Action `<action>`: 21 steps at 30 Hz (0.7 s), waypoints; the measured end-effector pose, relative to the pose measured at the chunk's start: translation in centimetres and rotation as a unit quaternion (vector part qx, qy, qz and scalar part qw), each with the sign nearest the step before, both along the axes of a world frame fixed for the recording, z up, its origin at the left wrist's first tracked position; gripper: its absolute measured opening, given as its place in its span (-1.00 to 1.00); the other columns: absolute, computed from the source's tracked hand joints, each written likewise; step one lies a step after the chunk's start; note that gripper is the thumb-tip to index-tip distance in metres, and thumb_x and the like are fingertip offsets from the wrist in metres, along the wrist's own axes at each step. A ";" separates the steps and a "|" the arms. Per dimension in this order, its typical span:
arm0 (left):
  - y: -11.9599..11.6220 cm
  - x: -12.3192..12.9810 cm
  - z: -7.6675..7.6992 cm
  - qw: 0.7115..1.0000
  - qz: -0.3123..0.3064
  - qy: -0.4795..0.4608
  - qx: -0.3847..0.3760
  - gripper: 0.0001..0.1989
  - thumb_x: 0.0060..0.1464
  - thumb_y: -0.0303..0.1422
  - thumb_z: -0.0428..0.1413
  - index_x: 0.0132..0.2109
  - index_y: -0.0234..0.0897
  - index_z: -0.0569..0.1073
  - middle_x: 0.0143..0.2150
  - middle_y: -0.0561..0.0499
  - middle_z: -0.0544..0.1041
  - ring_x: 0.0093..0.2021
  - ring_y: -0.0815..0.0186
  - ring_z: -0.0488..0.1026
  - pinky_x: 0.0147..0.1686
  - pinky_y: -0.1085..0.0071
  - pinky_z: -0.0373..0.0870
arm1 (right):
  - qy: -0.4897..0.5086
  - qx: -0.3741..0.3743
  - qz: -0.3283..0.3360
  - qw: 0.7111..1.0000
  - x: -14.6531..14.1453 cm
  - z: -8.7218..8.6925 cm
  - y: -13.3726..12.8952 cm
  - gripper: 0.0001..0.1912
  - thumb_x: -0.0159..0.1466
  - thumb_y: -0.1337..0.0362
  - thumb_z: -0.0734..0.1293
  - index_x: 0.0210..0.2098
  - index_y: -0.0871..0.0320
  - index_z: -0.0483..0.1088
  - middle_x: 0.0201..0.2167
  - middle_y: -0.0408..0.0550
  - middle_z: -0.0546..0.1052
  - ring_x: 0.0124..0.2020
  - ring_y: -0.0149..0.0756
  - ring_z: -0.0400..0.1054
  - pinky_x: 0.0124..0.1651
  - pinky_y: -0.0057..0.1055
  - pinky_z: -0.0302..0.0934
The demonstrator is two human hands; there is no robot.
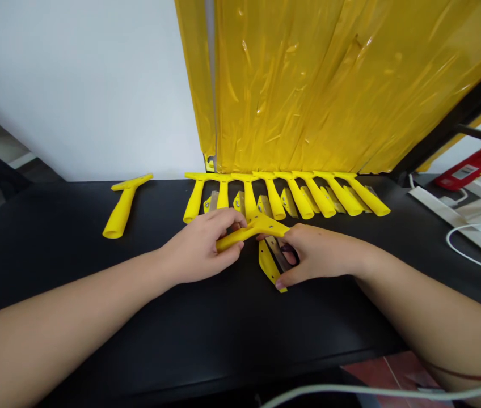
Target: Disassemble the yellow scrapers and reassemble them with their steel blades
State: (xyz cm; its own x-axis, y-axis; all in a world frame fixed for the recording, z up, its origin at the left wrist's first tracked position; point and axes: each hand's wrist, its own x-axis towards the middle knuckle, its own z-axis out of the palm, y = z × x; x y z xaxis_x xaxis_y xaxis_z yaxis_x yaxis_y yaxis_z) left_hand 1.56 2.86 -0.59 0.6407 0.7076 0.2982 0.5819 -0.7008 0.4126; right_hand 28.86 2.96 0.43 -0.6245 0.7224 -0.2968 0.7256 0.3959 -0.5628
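Yellow scraper handle (234, 239) in left hand (198, 246), right hand (319, 255) on blade (277, 253)

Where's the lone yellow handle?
The lone handle lies far left in the head view on the black tabletop, left of the handle row and beyond the left hand.

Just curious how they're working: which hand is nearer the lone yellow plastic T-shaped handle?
Left. The left hand sits to the right of the lone yellow plastic T-shaped handle; the right hand sits farther right.
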 end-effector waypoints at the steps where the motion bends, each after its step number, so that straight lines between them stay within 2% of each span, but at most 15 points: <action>1: 0.0 0.0 0.0 1.000 -0.002 0.000 0.003 -0.79 0.24 -0.36 0.10 0.02 -0.21 0.40 -0.25 0.04 0.47 -0.29 0.29 0.45 -0.28 0.36 0.37 | -0.003 0.000 0.000 1.000 -0.1 0.0 -0.1 -0.50 0.04 -0.14 0.59 -0.44 0.09 0.38 -0.52 -0.18 0.45 -0.54 -0.39 0.21 -0.48 -0.35 -0.02; 12: 0.1 -0.1 -0.3 1.000 -0.010 -0.005 0.003 -0.79 0.25 -0.34 0.11 0.02 -0.21 0.42 -0.27 0.04 0.47 -0.24 0.25 0.49 -0.22 0.34 0.41 | -0.049 0.035 -0.028 0.998 -1.0 0.4 -1.2 -0.50 0.01 -0.09 0.60 -0.44 0.09 0.33 -0.48 -0.17 0.41 -0.51 -0.38 0.17 -0.47 -0.37 0.00; 18: 0.2 0.0 -0.3 1.000 -0.019 -0.009 -0.001 -0.80 0.25 -0.34 0.12 0.01 -0.21 0.43 -0.26 0.03 0.48 -0.24 0.25 0.49 -0.20 0.33 0.43 | -0.052 0.012 -0.027 0.998 -0.8 0.4 -1.2 -0.49 0.00 -0.12 0.60 -0.43 0.10 0.36 -0.50 -0.20 0.38 -0.52 -0.40 0.14 -0.48 -0.37 -0.04; 21: 0.2 0.0 -0.2 1.000 -0.021 -0.006 -0.002 -0.80 0.26 -0.33 0.11 0.01 -0.22 0.43 -0.27 0.03 0.48 -0.23 0.24 0.49 -0.19 0.32 0.43 | -0.005 -0.009 -0.023 1.000 -0.7 0.3 -1.3 -0.51 -0.01 -0.08 0.62 -0.33 0.11 0.45 -0.49 -0.20 0.38 -0.48 -0.37 0.18 -0.45 -0.37 -0.03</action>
State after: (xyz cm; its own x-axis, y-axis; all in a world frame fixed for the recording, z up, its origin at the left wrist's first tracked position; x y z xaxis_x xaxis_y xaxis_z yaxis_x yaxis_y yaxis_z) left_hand 1.54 3.06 -0.79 0.6660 0.6814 0.3034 0.5476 -0.7229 0.4214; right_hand 28.19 1.66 0.73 -0.5875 0.7446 -0.3168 0.7485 0.3513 -0.5624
